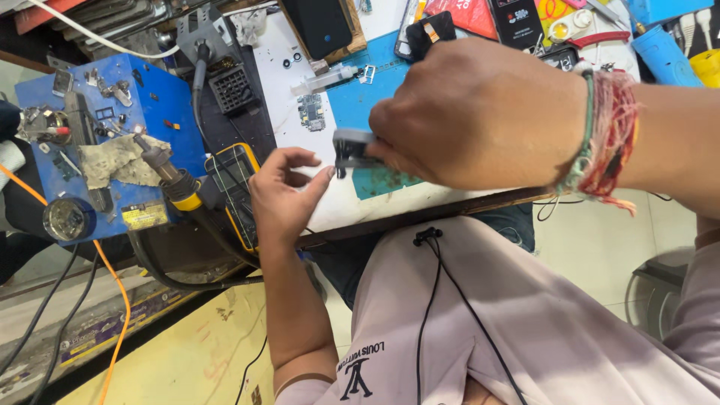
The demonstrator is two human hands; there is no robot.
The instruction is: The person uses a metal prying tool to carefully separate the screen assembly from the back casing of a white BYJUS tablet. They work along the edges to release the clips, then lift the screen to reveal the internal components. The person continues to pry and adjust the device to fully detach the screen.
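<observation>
the right hand (480,112), with a bundle of red and green threads at the wrist, is closed around a small grey plastic clip-like tool (351,148), pinching it at the fingertips over the near edge of the white tabletop (330,206). the tool sticks out to the left of the fingers, just above a blue-green work mat (375,101) that lies on the tabletop. the left hand (283,196) hangs just beside the tool, half open with fingers curled and thumb raised towards it, holding nothing; its fingertips are close to the tool, but i cannot tell if they touch.

a small green circuit board (311,112) lies on the tabletop beyond the hands, with a clear syringe (326,79) near it. a yellow-edged black multimeter (234,184) sits left of the left hand. further left stands a blue metal box (112,135), strewn with small parts and a grubby cloth, with a yellowish rectangular label (144,216) low on its front. a hot-air handle with a yellow collar (174,180) leans against it. at the far edge lie a red flat package (469,15) and a black rectangular box (322,26).
</observation>
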